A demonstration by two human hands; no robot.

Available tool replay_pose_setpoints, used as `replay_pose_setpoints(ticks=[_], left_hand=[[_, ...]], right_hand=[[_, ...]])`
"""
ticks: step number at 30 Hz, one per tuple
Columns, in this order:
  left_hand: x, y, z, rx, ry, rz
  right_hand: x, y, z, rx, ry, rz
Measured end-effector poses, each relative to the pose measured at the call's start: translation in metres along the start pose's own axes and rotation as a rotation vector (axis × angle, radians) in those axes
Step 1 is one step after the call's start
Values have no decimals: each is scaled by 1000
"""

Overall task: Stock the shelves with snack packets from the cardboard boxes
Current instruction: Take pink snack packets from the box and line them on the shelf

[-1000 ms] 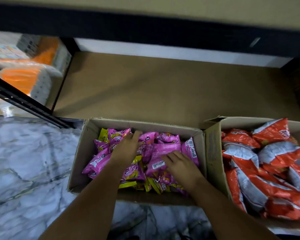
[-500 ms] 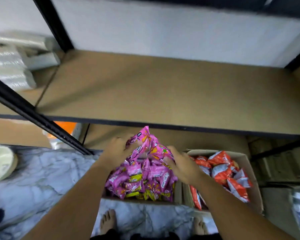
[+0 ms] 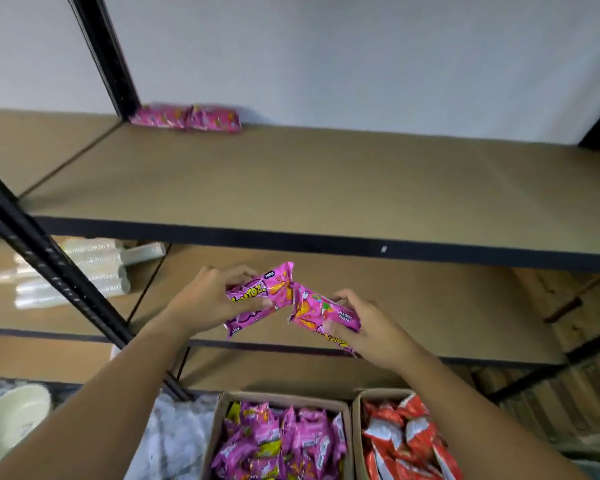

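Lifted from the open cardboard box (image 3: 219,410), two light, crinkly pink foil packets (image 3: 257,299) sit pinched mid-body in my hands (image 3: 201,303), one each.

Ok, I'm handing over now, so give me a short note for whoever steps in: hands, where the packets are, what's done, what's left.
Left hand grips one pink packet; right hand grips another pink packet. Both are raised in front of the shelves, their inner ends touching.
Done: two pink packets on the shelf lie side by side at the back left of the upper shelf.
Left: shelve the two in hand, then the rest. The box of pink packets and the box of red packets on the floor both look nearly full.
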State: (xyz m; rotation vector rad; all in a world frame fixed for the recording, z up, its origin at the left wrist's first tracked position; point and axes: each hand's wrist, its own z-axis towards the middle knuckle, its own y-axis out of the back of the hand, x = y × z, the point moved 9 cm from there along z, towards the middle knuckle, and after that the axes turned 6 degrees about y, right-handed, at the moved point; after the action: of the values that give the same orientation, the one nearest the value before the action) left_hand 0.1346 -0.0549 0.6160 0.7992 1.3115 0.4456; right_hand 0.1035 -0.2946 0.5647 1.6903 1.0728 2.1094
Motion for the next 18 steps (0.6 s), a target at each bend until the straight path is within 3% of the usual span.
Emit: replay_pose_setpoints(ticks=[8, 18], left_hand=[[-74, 81, 24, -75, -113, -46], [-109, 122, 60, -155, -122, 82]], right_hand=[[79, 116, 10, -365, 39, 260], [91, 172, 63, -347, 15, 363]])
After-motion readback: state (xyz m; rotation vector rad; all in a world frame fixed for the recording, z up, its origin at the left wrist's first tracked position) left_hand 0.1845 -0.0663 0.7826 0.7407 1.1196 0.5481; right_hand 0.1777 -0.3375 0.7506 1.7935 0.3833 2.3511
